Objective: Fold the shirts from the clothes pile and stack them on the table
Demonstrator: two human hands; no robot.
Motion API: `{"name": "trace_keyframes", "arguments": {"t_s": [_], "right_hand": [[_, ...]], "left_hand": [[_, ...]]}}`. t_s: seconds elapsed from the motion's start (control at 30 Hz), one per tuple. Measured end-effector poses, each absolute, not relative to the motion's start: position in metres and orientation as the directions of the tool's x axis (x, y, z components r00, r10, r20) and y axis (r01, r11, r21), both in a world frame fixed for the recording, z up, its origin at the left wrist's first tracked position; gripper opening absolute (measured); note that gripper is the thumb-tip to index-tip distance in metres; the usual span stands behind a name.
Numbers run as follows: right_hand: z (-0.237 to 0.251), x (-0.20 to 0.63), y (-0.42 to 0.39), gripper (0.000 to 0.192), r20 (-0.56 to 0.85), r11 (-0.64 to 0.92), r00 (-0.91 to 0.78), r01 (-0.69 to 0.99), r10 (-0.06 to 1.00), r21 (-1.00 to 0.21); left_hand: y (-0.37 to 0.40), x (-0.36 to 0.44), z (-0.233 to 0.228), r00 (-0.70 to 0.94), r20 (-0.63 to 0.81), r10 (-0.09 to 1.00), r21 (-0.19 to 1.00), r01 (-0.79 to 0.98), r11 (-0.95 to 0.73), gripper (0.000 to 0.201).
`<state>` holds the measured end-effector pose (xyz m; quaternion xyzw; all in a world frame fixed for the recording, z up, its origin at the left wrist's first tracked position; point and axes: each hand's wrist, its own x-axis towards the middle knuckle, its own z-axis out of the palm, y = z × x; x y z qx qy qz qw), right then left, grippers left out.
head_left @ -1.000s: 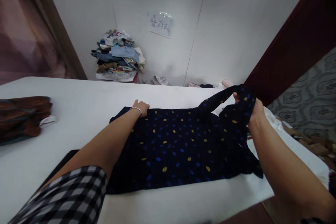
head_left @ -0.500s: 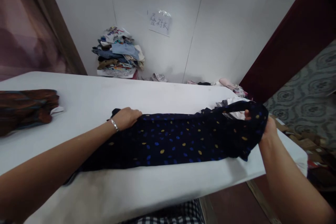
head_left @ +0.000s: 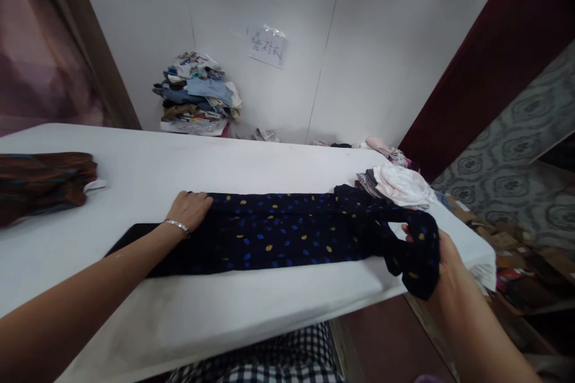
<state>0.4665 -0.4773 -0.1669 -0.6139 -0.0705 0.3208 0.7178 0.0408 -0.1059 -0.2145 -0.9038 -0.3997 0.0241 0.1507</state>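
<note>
Dark dotted garment [head_left: 287, 233] lies folded in a long strip across white table [head_left: 251, 161]. Left hand [head_left: 191, 209] presses flat on its left end, grip wide, w/ nothing clasped. Right hand [head_left: 442, 257] grip holds bunched right end at table edge.

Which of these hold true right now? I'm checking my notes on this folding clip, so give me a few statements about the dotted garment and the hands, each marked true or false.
1. The left hand presses the dark dotted garment flat on the white table. True.
2. The right hand is empty. False: it grips the garment's end at the table edge.
3. White folded cloth lies beyond the garment's right end. True.
4. The brown garment lies under the left hand. False: it lies apart, far left.
</note>
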Motion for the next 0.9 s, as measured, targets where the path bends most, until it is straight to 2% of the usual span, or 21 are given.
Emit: {"name": "trace_keyframes", "arguments": {"t_s": [0.1,0.23,0.33,0.47,0.67,0.8,0.9], "right_hand": [[-0.165,0.454,-0.483,0.016,-0.354,0.057,0.747,-0.463,0.562,-0.885],[-0.169,0.441,-0.495,0.036,-0.197,0.172,0.756,-0.380,0.624,-0.909],[-0.175,0.434,-0.502,0.037,-0.152,0.170,0.759,-0.328,0.634,-0.929],[-0.180,0.435,-0.506,0.037,-0.193,0.172,0.775,-0.362,0.602,-0.916],[-0.181,0.443,-0.504,0.039,-0.295,0.217,0.798,-0.461,0.526,-0.861],[-0.182,0.437,-0.500,0.034,-0.349,0.226,0.780,-0.520,0.519,-0.824],[-0.178,0.428,-0.489,0.031,-0.288,0.220,0.786,-0.467,0.547,-0.857]], "left_hand": [[-0.106,0.032,-0.215,0.650,0.051,0.758,-0.250,0.743,-0.621,0.033],[-0.102,0.024,-0.214,0.598,-0.024,0.801,-0.210,0.781,-0.588,0.031],[-0.099,0.020,-0.215,0.603,0.015,0.798,-0.254,0.774,-0.580,0.030],[-0.107,0.016,-0.219,0.624,0.085,0.777,-0.312,0.757,-0.574,0.037],[-0.127,0.004,-0.234,0.634,0.149,0.759,-0.281,0.763,-0.582,0.047],[-0.119,-0.008,-0.246,0.642,-0.001,0.766,-0.163,0.756,-0.634,0.049],[-0.115,-0.004,-0.239,0.631,0.027,0.776,-0.071,0.775,-0.628,0.051]]}}
